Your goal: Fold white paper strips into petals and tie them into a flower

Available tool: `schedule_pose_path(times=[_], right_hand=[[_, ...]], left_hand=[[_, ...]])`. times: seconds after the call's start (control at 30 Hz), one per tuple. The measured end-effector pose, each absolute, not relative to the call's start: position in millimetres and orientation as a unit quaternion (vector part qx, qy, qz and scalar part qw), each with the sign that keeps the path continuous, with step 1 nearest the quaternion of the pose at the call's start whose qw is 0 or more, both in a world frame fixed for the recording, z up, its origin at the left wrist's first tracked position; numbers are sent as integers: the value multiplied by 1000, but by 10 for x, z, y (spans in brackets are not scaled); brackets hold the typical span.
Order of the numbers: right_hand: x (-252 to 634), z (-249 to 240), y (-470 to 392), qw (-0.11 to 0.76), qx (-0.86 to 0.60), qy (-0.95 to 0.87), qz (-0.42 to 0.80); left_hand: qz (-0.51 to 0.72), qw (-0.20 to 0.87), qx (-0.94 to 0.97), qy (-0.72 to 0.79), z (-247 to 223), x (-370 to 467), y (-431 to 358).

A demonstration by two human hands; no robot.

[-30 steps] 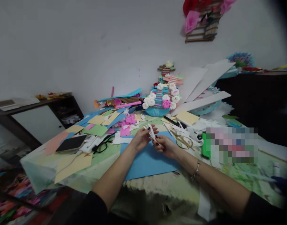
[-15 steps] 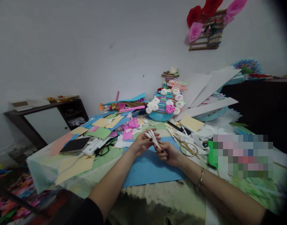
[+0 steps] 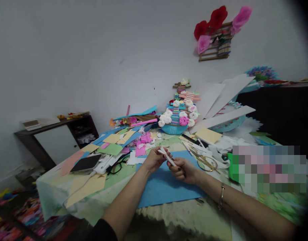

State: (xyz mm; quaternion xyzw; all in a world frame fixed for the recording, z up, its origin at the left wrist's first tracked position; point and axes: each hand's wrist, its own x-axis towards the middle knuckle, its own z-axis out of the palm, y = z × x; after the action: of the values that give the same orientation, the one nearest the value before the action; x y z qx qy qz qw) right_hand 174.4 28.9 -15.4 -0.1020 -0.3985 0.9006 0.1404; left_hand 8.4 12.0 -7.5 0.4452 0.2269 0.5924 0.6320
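Between my hands is a small bunch of thin white sticks, perhaps rolled paper. My left hand pinches their upper end with the fingertips. Closed round the lower end is my right hand. Both hands are above a blue sheet lying on the table. To the right of my right hand lie gold-handled scissors. How many sticks there are I cannot tell, since fingers cover part of them.
A phone, glasses and paper pieces lie at the left. Behind stands a blue craft piece with white paper flowers. White paper scraps and a green object are at the right. A cabinet stands far left.
The camera view has shifted a little, so the scene sits lower. The white sticks are drawn closer together, and my left fingers have closed in on their upper end.
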Motion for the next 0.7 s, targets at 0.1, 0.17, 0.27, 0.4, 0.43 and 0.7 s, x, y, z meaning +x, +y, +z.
schedule_pose_path(times=[0.1,0.17,0.27,0.4,0.43,0.7], right_hand=[[1739,-157,280,146,-99,-398,900],[1740,-158,277,146,-100,-395,901],[1751,-158,278,153,-102,-388,903],[1769,-160,290,161,-106,-379,905],[1773,-161,294,158,-106,-379,906],[1837,-202,331,115,-121,-394,904]], left_hand=[[595,629,446,226,-83,88,120],[590,631,452,223,-89,96,120],[558,644,473,223,-98,117,109],[503,660,504,240,-102,146,77],[499,659,508,243,-101,152,70],[501,618,550,254,-111,186,69]])
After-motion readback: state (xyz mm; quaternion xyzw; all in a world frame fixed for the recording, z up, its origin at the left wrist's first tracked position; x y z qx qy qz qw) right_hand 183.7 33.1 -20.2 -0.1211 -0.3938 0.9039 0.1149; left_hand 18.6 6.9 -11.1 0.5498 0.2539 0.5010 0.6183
